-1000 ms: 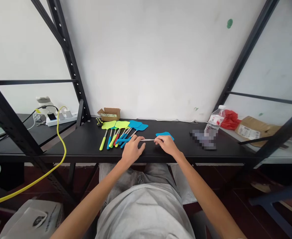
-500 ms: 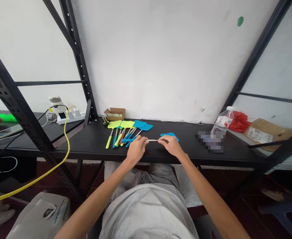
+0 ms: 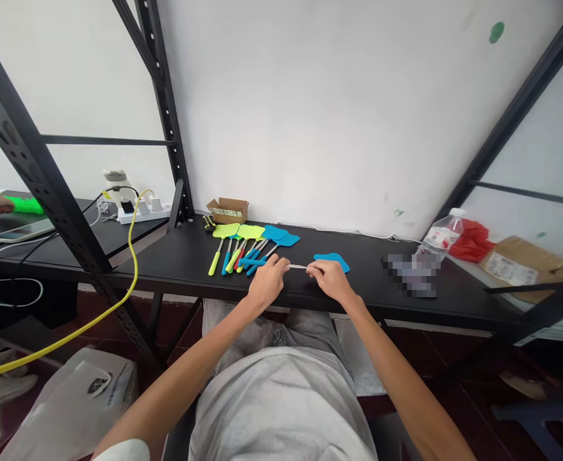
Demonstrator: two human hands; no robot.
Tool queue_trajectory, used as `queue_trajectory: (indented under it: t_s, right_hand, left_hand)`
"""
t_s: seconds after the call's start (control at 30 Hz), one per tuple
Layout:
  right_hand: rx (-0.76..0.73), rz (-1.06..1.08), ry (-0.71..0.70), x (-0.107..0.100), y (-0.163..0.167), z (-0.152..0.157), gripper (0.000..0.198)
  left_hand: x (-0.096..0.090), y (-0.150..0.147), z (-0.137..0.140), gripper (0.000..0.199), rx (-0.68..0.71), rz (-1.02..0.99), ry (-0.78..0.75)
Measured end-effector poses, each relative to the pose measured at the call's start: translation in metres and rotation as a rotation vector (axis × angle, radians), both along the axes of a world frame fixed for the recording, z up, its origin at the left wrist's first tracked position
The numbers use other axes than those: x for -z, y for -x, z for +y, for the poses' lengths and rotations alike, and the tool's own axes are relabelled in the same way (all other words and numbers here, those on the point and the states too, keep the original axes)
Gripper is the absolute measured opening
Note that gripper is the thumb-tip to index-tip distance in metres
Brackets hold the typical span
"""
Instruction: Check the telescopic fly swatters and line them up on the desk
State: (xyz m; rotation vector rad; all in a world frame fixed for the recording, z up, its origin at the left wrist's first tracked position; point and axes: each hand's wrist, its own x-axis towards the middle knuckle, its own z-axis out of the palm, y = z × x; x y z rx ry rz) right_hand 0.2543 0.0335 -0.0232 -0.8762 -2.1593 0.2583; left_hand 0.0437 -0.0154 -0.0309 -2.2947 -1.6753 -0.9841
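- Blue fly swatter (image 3: 297, 266) was held crosswise over the front part of the black table (image 3: 365, 256), with its head pointed right and its handle left.
- By the left hand (image 3: 268, 282), nearly closed, the swatter was gripped near the inner end of its handle.
- By the right hand (image 3: 330, 278), the thin rod was pinched between thumb and fingers, just beside the head.
- A short stretch of rod was left exposed between the hands.
- Other fly swatters (image 3: 251, 232), yellow-green and blue, were spread in an overlapping group to the left; whether they were touched by the held handle cannot be told.
- A small cardboard box (image 3: 228, 210) was placed open behind them, near the wall.
- A clear bottle (image 3: 442, 238), partly blurred, was stood at the right, near a red bag (image 3: 472, 242).
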Motion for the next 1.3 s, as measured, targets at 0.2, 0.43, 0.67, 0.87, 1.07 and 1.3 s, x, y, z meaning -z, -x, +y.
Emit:
queue_trajectory:
  t_s: [0.2,0.43,0.67,0.87,1.07,1.3]
  right_hand:
    - [-0.013,-0.017,0.023,0.000,0.001,0.001,0.031]
    - [-0.029,0.073,0.150,-0.005,0.001,-0.001,0.037]
    - [0.377,0.088,0.105,-0.019,-0.038,0.017,0.059]
    - [0.623,-0.238,0.321,-0.006,-0.067,0.029,0.108]
    - [0.519,-0.320,0.174,0.001,-0.051,0.026,0.090]
    - [0.566,-0.378,0.051,-0.015,-0.037,0.009,0.058]
  left_hand:
    - [0.000,0.000,0.000,0.027,-0.008,0.032,0.027]
    - [-0.001,-0.002,-0.001,0.028,0.013,-0.004,0.023]
    - [-0.001,-0.003,-0.002,0.029,0.008,-0.094,0.001]
    - [0.000,-0.004,-0.002,0.029,0.032,-0.083,0.004]
    - [-0.001,-0.004,-0.004,0.028,0.031,-0.063,0.020]
    - [-0.001,-0.004,-0.005,0.027,0.041,-0.076,-0.001]
